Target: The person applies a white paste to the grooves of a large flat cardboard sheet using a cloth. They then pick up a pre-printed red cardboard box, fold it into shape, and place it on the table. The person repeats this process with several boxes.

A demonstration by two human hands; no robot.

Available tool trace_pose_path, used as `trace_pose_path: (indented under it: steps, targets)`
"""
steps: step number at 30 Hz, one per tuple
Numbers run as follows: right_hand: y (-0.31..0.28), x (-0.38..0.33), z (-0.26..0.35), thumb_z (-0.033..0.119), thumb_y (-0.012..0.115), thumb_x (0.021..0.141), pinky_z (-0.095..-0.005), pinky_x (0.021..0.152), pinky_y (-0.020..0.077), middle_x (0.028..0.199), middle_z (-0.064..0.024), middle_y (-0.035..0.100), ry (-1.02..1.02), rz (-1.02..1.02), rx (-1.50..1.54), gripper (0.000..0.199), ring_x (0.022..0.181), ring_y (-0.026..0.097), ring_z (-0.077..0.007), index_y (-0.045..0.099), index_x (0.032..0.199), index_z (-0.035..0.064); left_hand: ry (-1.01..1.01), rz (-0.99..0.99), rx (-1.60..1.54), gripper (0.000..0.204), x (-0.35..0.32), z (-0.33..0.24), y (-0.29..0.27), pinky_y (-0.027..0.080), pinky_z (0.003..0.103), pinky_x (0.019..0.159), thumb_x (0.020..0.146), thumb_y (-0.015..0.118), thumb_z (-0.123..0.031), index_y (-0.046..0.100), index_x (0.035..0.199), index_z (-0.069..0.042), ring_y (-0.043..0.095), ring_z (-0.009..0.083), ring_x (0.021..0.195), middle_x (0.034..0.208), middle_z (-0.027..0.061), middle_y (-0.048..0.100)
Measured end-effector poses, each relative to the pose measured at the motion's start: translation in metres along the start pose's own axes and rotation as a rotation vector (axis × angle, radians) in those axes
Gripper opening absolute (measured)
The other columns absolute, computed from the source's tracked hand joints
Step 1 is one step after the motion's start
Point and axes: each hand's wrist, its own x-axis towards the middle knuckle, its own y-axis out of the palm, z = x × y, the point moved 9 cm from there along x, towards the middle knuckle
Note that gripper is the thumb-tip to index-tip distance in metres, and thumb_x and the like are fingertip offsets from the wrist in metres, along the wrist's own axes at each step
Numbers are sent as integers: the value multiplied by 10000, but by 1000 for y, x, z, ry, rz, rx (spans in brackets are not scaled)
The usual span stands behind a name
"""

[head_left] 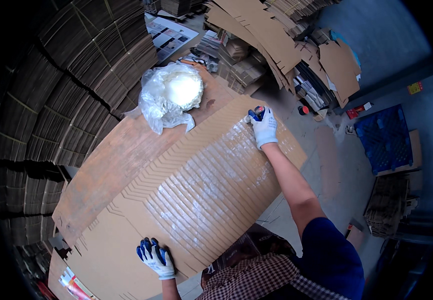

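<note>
Many flat brown cardboard sheets (141, 176) lie fanned out in overlapping rows across a wooden table. White, wet-looking paste (196, 195) is smeared over the stepped strips of the sheets. At the far right end of the fan, my right hand (264, 129), in a white glove with blue fingertips, is closed round a small tool with a dark and red end (259, 110); the grip hides most of it. My left hand (155, 257), gloved alike, rests on the near left cardboard with fingers spread. Beyond the sheets sits a round white mass (184, 90) in a clear plastic bag (154, 100).
Tall strapped stacks of cardboard (76, 75) rise along the left. More loose cardboard (256, 30) is piled at the back. A blue plastic pallet (385, 137) leans by the right wall. Bare wooden tabletop (106, 150) shows along the far side. A printed sheet (74, 285) lies near left.
</note>
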Motion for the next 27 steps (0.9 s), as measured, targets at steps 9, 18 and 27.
trace_pose_path:
  steps: [9, 18, 27]
  targets:
    - [-10, 13, -9, 342, 749, 797, -450, 819, 503, 1096, -163, 611, -106, -36, -177, 418, 928, 634, -360, 588, 1073, 73, 9, 13, 5, 380, 3, -2, 4, 266, 578, 1099, 900, 519, -235, 613, 1210, -37, 477, 387, 1250, 1300, 190, 547]
    - [-21, -23, -35, 363, 803, 745, -443, 858, 498, 1105, -207, 607, -93, 19, -157, 564, 981, 621, -386, 561, 1129, 28, -1, 66, 22, 427, -3, 3, 9, 240, 570, 1121, 930, 505, -255, 581, 1287, -35, 432, 401, 1304, 1367, 195, 516]
    - [-2, -1, -18, 327, 806, 744, -421, 854, 493, 1059, -195, 615, -138, -56, -29, 516, 981, 612, -379, 571, 1101, 37, 9, 59, 79, 461, -8, 8, 14, 247, 576, 1115, 946, 479, -307, 571, 1299, -25, 429, 412, 1303, 1378, 203, 508]
